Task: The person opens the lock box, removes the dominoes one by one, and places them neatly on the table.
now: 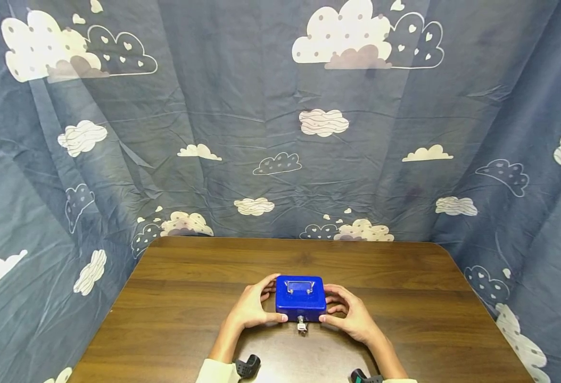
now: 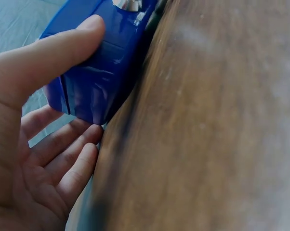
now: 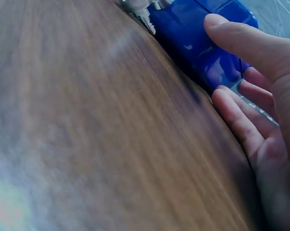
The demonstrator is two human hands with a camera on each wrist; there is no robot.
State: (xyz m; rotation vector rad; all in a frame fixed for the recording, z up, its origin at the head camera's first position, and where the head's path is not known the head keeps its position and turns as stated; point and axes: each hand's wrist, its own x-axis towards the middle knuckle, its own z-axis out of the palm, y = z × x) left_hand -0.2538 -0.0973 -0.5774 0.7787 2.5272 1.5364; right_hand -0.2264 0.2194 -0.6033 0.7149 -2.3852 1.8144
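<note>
A blue metal cash box (image 1: 300, 298) with a folding wire handle (image 1: 299, 287) on its lid sits on the wooden table, its lid down. Keys (image 1: 302, 325) hang from the lock at its front; in the right wrist view a key (image 3: 146, 20) shows its toothed blade. My left hand (image 1: 252, 307) holds the box's left side, thumb (image 2: 87, 36) on the front face and fingers curled along the side. On the right side, my right hand (image 1: 352, 314) grips it likewise, its thumb (image 3: 227, 29) at the front corner. The far fingertips are partly hidden behind the box.
The brown wooden table (image 1: 189, 266) has rounded far corners. A dark blue curtain (image 1: 242, 133) with cloud prints hangs behind it and along both sides. Black bands with small devices (image 1: 248, 366) are on both wrists.
</note>
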